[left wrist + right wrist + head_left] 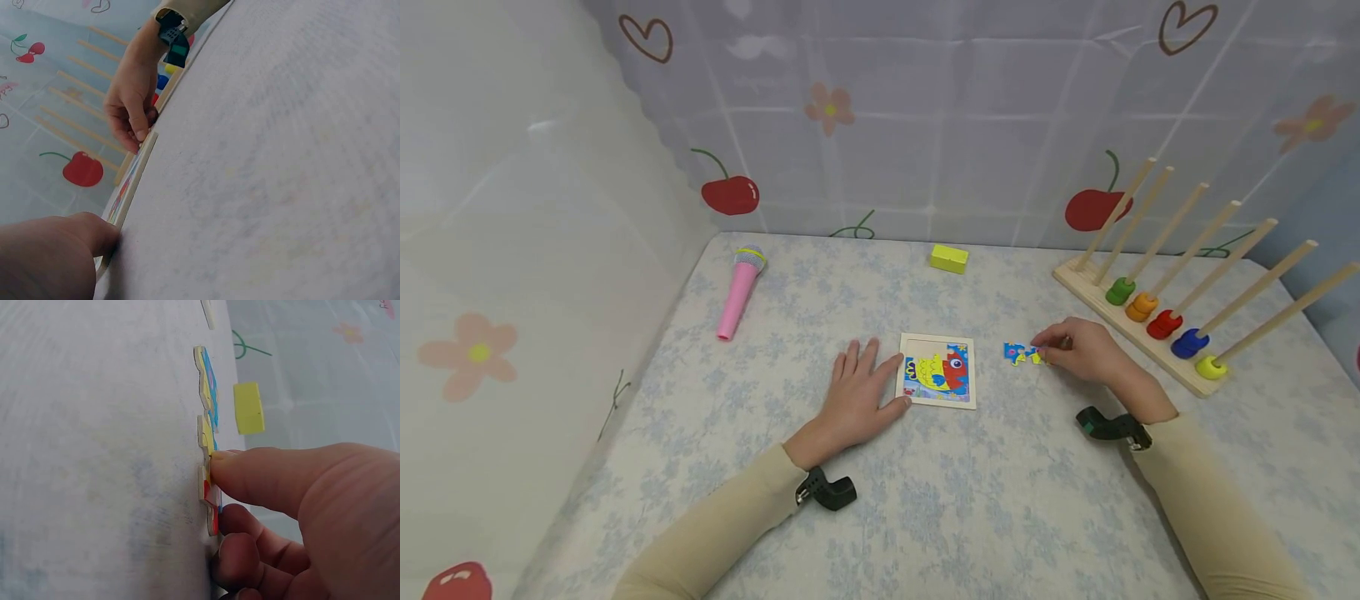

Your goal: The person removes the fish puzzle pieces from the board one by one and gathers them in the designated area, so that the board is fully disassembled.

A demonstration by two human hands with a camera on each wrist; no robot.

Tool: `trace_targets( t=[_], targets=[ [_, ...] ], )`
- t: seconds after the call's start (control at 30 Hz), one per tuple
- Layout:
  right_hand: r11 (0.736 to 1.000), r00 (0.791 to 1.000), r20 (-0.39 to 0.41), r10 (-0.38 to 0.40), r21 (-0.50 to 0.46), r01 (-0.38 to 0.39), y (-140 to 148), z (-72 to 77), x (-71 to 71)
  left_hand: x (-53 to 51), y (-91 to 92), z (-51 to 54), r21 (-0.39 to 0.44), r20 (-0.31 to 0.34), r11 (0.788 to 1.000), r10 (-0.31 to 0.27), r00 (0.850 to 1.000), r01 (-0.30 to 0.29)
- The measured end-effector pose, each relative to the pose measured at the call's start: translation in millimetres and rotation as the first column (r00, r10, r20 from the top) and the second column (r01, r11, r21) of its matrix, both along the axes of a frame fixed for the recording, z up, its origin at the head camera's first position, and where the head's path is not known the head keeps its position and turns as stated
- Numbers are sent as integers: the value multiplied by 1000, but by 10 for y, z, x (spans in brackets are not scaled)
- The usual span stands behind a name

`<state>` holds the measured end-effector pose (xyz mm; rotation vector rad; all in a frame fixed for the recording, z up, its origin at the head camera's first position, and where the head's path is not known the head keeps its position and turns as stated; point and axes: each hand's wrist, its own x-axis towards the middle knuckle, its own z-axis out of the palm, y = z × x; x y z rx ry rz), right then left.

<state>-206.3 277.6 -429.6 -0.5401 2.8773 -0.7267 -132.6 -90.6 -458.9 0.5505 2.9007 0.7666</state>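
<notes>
A square wooden jigsaw puzzle (936,372) with a red and yellow fish picture lies on the table, its top left showing bare tray. My left hand (855,401) lies spread at its left side. The thumb and index finger touch the tray's edge. To the right of the tray are several loose blue and yellow puzzle pieces (1016,353). My right hand (1084,353) pinches a puzzle piece (208,487) with red and yellow on it, the fingers curled. In the right wrist view the fingers partly hide it, and another puzzle piece (207,387) lies farther off.
A pink toy microphone (742,292) lies at the back left. Near the back edge sits a yellow block (949,258). On the right, a wooden peg rack (1138,325) carries colored beads, its tall pegs leaning toward the upper right.
</notes>
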Motion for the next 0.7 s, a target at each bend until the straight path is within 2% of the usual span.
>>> trace_targets(
  t=[0.23, 0.53, 0.7],
  targets=[
    [1000, 1000, 6, -18, -11, 18, 8, -18, 16, 9, 5, 5, 7, 1, 1000, 0, 1000, 0],
    [997, 997, 21, -79, -20, 80, -24, -37, 27, 13, 6, 27, 3, 2, 1000, -8, 1000, 8],
    [999, 999, 13, -50, -16, 51, -11, -17, 15, 11, 5, 30, -5, 0, 1000, -5, 1000, 5]
  ],
)
